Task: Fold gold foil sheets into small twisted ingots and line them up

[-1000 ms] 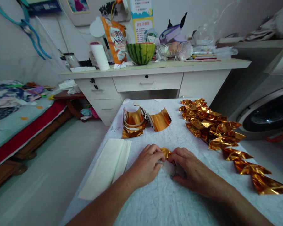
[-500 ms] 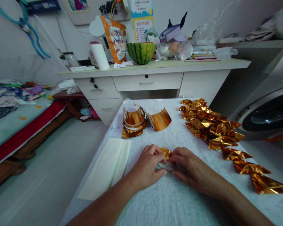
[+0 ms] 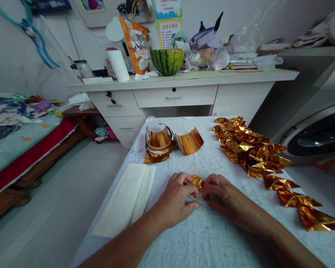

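Between my two hands is a small sheet of gold foil paper, its pale backing showing toward me. My left hand pinches its left side, thumb below and fingers curled above. On the other side my right hand grips the foil's right part with bent fingers, which hide much of it. Curled sheets of gold foil paper lie farther back, with one more curved sheet beside them. A long pile of folded gold foil pieces runs down the right side. Left of my left hand lies a stack of pale paper.
A cloth-covered table bears all this. Behind it stands a white desk with half a watermelon, an orange pouch and a white roll. A washing machine is at right, a bed at left.
My right fingers have curled in more, the thumb drawing back under the foil paper. The paper's pale side has shifted slightly between my hands; the other things lie as before.
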A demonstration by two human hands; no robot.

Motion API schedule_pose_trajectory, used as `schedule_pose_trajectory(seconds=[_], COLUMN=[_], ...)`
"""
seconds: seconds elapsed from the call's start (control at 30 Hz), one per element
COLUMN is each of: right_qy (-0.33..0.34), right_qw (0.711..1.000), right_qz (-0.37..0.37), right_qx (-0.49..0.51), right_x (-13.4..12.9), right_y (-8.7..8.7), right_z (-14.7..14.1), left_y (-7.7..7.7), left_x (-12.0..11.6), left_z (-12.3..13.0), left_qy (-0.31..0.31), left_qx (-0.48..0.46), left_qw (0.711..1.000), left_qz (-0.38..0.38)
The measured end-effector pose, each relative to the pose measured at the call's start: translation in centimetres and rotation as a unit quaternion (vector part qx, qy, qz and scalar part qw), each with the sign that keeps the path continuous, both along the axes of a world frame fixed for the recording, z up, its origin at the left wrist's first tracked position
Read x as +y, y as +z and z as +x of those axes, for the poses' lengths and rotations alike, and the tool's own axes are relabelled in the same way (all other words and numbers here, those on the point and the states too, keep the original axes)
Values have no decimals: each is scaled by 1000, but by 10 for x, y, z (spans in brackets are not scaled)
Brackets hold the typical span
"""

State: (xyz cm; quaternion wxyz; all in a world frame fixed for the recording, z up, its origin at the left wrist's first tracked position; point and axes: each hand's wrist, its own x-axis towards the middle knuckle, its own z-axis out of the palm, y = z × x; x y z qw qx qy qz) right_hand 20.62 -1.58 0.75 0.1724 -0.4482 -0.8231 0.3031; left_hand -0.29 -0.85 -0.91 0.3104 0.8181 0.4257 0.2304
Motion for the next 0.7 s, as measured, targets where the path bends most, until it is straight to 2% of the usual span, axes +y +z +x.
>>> schedule_pose_trajectory(seconds=[0.4,0.7], right_qy=[-5,-74], right_qw=[999,997], right_qz=[-15,5], right_qx=[28,12], right_x=[2,0], right_y=[-4,-7], right_z=[1,-8], left_y=[3,5], left_x=[-3,-3], left_z=[6,10], left_qy=[23,48], left_qx=[6,6], left_qw=[1000,999], left_qz=[-13,-15])
